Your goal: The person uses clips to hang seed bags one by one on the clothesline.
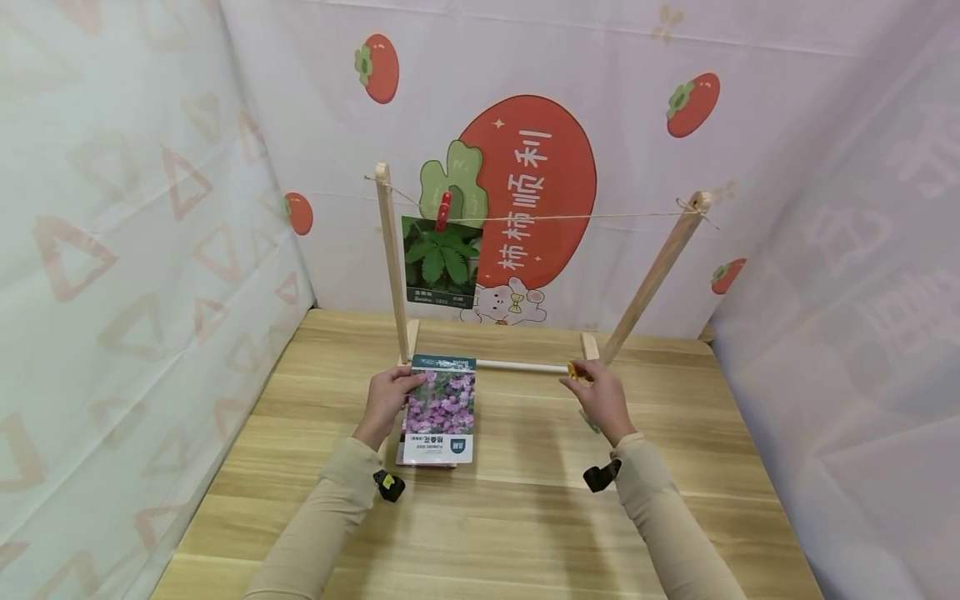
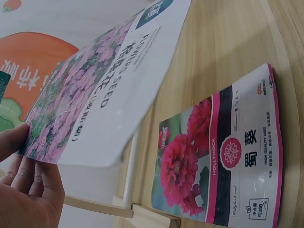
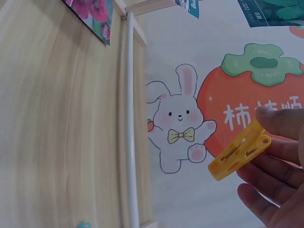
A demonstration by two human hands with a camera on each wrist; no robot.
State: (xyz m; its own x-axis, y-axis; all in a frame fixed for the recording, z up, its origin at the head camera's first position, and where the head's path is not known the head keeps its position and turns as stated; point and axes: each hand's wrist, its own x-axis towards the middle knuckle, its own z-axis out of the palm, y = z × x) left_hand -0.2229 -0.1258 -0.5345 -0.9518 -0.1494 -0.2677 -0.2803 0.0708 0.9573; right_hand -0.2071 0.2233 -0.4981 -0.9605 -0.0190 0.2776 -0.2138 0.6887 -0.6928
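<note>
My left hand (image 1: 387,402) pinches a seed packet with purple flowers (image 1: 441,408) between thumb and fingers, lifted above the table. Below it lies a hollyhock seed packet (image 2: 218,161) with pink blooms, mostly covered in the head view. In the right wrist view, my right hand (image 3: 280,166) holds a yellow clothespin (image 3: 240,151) by its handle ends. A green-leaf seed packet (image 1: 441,262) hangs from the string (image 1: 570,217), clipped by a red clothespin (image 1: 444,211) near the left post.
Two wooden posts (image 1: 652,279) carry the string, and a white rod (image 1: 521,366) joins them low down. On the wooden table (image 1: 510,525), a small green item (image 1: 589,422) lies partly under my right hand. A printed cloth backdrop (image 1: 630,50) stands behind.
</note>
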